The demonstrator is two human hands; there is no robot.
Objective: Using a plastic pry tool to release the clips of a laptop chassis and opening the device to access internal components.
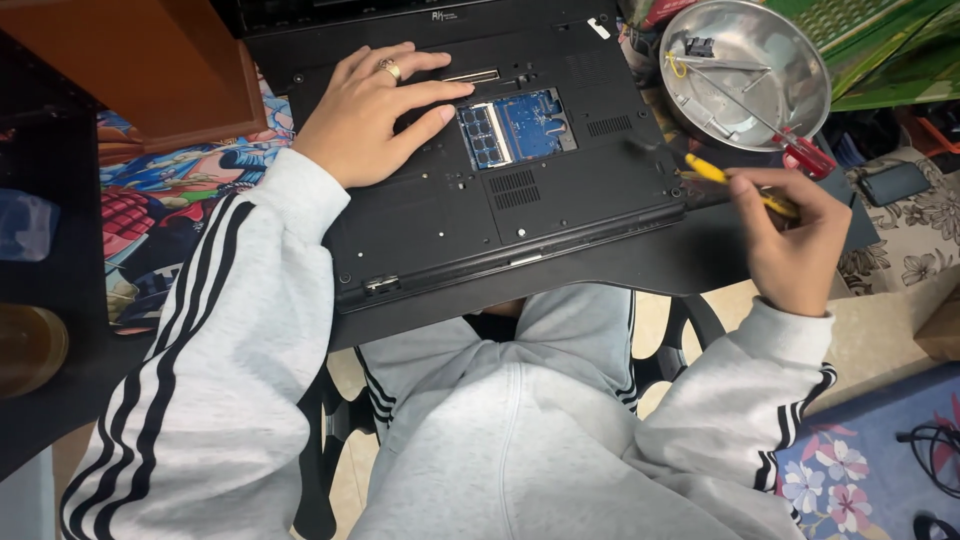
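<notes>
Nearby, steel bowl (pixel 790 95) crowds upturned laptop (pixel 470 190).

Left hand (pixel 375 115) presses the upturned laptop (pixel 480 200); right hand (pixel 795 240) holds a yellow screwdriver (pixel 722 176).

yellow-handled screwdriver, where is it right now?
Head view, right side: the yellow-handled screwdriver is in the right hand, its tip near the laptop's right edge, just below the metal bowl.

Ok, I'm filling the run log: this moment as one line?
left hand flat on upturned laptop | right hand grips yellow screwdriver | memory bay open | steel bowl holds tools
</notes>
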